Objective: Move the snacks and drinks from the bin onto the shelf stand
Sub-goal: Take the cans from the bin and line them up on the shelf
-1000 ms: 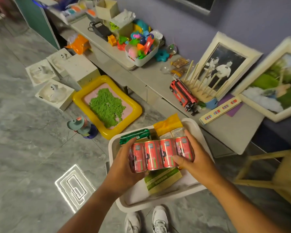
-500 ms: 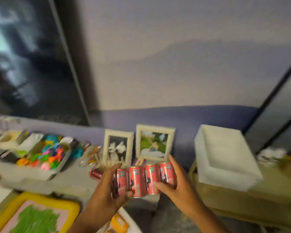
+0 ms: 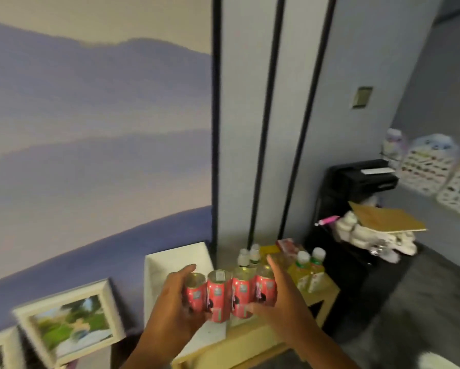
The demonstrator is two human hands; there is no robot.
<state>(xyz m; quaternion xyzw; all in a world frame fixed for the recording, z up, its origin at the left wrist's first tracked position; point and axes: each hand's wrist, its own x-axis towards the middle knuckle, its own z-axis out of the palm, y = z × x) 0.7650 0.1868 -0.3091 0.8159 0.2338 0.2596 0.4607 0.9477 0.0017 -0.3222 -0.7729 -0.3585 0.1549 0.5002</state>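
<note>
Head view is filled mostly by a wall (image 3: 90, 129) painted with purple and pale mountain shapes, and beside it a grey panel (image 3: 250, 115) crossed by dark vertical strips is seen. To the right, a black cabinet (image 3: 337, 251) is placed against the wall, and a black printer (image 3: 367, 175) is set on top of it. In the lower middle, a light wooden shelf stand (image 3: 327, 288) is seen, partly hidden behind the hands. A white foam box (image 3: 175, 259) is standing at the left side of it. A white picture frame (image 3: 69, 320) with a green landscape is leaned against the wall at lower left. On the stand, two yellow drink bottles (image 3: 310, 272) with green caps are placed near the right end, and two smaller white-capped bottles (image 3: 248, 255) are at the back; behind them some flat snack packets (image 3: 290, 246) are lying, too blurred to be read. A row of four red cans (image 3: 230, 294), joined side by side, is held in the air in front of the stand, just above its top. The left end of the row is grasped by the left hand (image 3: 170, 310), with fingers curled round the outer can. The right end is held by the right hand (image 3: 282, 302), with the thumb under the cans and the fingers laid along the outer can.
</note>
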